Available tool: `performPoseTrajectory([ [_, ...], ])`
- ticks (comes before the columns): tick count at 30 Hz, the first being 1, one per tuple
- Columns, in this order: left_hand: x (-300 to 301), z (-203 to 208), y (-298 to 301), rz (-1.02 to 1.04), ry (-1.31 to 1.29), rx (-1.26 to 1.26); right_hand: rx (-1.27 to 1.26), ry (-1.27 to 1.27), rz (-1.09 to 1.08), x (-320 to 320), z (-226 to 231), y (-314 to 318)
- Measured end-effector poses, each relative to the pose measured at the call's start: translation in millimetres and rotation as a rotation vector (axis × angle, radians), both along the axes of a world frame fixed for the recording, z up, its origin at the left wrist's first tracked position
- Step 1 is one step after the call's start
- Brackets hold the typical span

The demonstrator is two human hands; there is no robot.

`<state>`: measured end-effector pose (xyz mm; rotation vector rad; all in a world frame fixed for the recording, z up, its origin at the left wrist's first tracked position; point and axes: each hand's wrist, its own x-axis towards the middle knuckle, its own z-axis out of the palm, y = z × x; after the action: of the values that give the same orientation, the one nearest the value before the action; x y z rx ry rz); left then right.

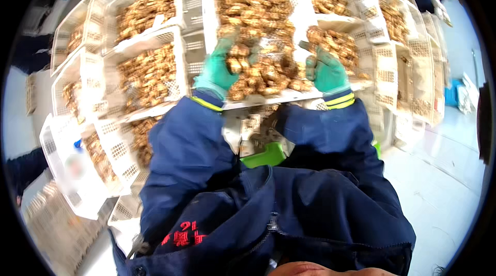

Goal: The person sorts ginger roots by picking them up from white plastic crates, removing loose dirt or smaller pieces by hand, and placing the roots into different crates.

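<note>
Clasping a knobbly root in the left grip, at eleven o'clock from the middle of the view. Curling the right grip at two o'clock, near the right edge of a white crate. Blurring too much there to tell whether holding anything or hanging free. Heaping brown, shiny roots in that crate at twelve o'clock, lying beneath and between both grips. Wearing green gloves, and a navy jacket at six o'clock with yellow bands at the cuffs. Showing more crates of roots, some grouping at ten o'clock, others crowding at two, beyond the right grip. Peeking out just below the middle, toward six o'clock, a bright green item. Stretching away at four o'clock, pale floor.
</note>
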<state>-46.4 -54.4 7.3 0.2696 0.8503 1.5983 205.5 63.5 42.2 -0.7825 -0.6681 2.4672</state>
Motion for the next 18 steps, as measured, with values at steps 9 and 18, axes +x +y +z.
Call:
performPoseTrajectory([
  [9,-62,16,30,0.443,-0.585,-0.223,0.271,-0.171,0.008,-3,-57,0],
  [18,-33,20,9,-0.191,0.072,0.019,-0.104,-0.013,0.104,-23,-9,-26],
])
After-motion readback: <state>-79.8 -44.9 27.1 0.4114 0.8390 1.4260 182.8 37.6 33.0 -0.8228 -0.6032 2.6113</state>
